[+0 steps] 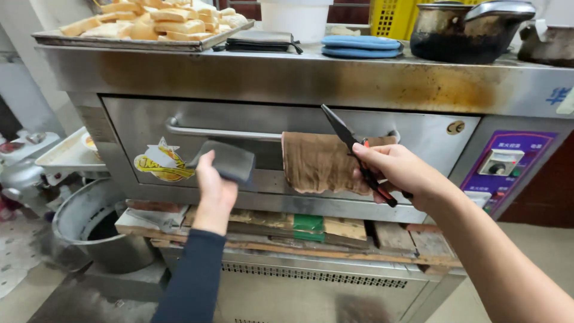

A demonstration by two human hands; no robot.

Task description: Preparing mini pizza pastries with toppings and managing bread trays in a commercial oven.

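Right, the oven door (179, 119) is still shut: left hand (214, 188) clamps a grey pad (230, 160) below its handle (221, 133), right hand (397, 170) grips black tongs (353, 149) beside the brown cloth (320, 161).

You have before you: one oven (418, 134) with one door handle (221, 133); one brown cloth (320, 161); one dark pad (230, 160); one pair of scissors (353, 146); two blue mitts (362, 46); one tray (137, 42) of bread; one black pot (460, 33); one white bucket (296, 18).

Steel oven top (299, 75) carries bread tray (143, 40) (full), blue mitts (362, 46), blackened pot (460, 33).
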